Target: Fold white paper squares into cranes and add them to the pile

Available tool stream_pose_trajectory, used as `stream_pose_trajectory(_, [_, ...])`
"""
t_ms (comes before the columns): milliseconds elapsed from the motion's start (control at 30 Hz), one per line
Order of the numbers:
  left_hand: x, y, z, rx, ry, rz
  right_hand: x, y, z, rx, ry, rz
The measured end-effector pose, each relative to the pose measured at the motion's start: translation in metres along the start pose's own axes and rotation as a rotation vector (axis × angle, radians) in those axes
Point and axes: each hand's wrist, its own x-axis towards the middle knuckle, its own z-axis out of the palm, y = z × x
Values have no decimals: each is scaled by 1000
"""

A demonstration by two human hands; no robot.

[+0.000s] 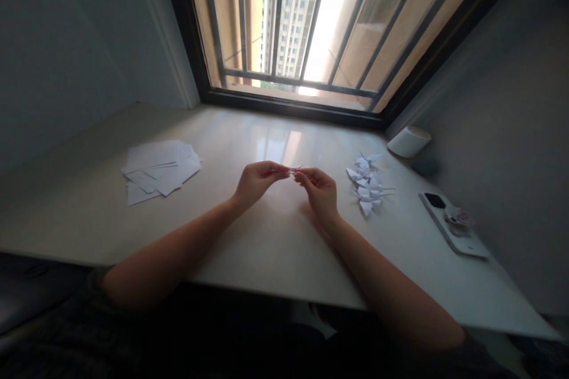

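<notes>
Between my two hands, above the middle of the white table (pixel 267 249), is a small piece of folded white paper (pixel 293 171). My left hand (pixel 262 180) pinches its left side between thumb and fingers. On the other side, my right hand (pixel 320 189) is closed on it too, thumb against the fingertips. Most of the paper is hidden by the fingers, so its shape cannot be made out. A cluster of folded white paper cranes (pixel 368 180) lies to the right of my right hand. Off to the left is a loose stack of white paper sheets (pixel 160 166).
A phone (pixel 453 225) lies at the right, with a small clear-wrapped item (pixel 460 217) on it. Near the right wall are a white cylinder (pixel 409 141) and a dark rounded object (pixel 425 166). A barred window (pixel 293 29) stands behind the table.
</notes>
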Motion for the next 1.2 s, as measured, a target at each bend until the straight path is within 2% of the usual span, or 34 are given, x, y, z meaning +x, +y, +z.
stream_pose_trajectory(633, [-2, 1, 2, 1, 64, -32, 0, -3, 3, 21, 76, 6])
stream_pose_trajectory(867, [0, -6, -2, 6, 58, -21, -1, -3, 3, 12, 69, -7])
stream_pose_trajectory(1100, [-3, 1, 1, -13, -2, -44, 0, 0, -1, 3, 66, -30])
stream_pose_trajectory(1200, [-3, -1, 2, -14, 20, -54, -1, 1, -1, -19, 40, -67])
